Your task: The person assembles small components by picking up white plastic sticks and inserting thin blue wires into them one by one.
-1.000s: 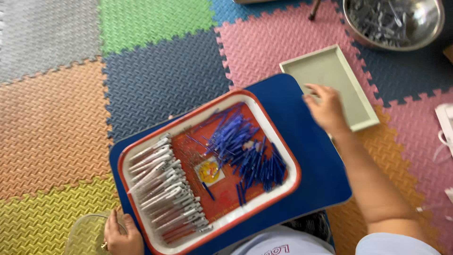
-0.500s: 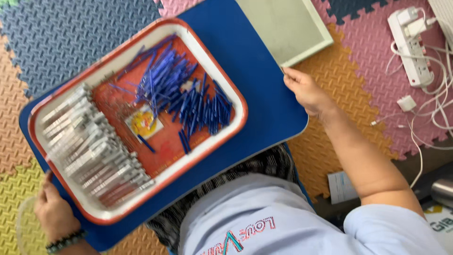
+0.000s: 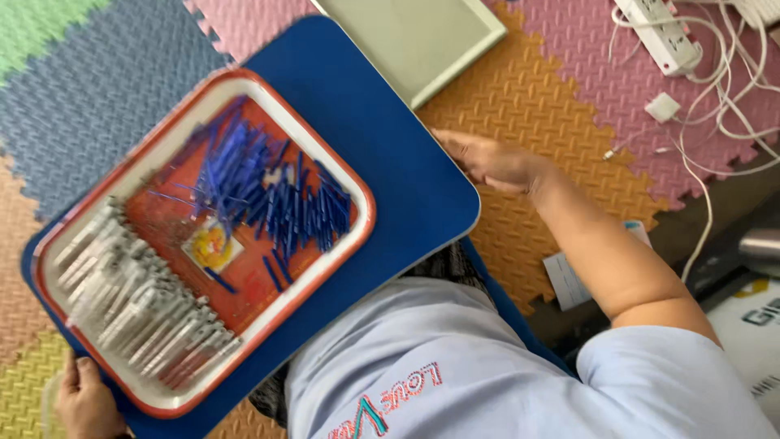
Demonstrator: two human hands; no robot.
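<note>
A blue board (image 3: 390,154) lies across my lap. On it sits a red-rimmed tray (image 3: 357,236) with a heap of blue pen parts (image 3: 268,195), a row of clear pen barrels (image 3: 134,301) and a small yellow packet (image 3: 210,246). My left hand (image 3: 85,402) grips the board's near left corner. My right hand (image 3: 487,158) lies at the board's right edge, fingers stretched out and fingertips touching the rim, nothing in it.
A pale green empty tray (image 3: 414,36) rests on the foam floor mats (image 3: 561,106) beyond the board. A white power strip (image 3: 660,36) with tangled white cables (image 3: 731,89) lies at the far right. Paper (image 3: 569,276) and a box (image 3: 751,321) lie by my right side.
My right hand has come off the pale green tray's corner and slid down along the board's right edge. The view has swung right, so the metal bowl is out of sight.
</note>
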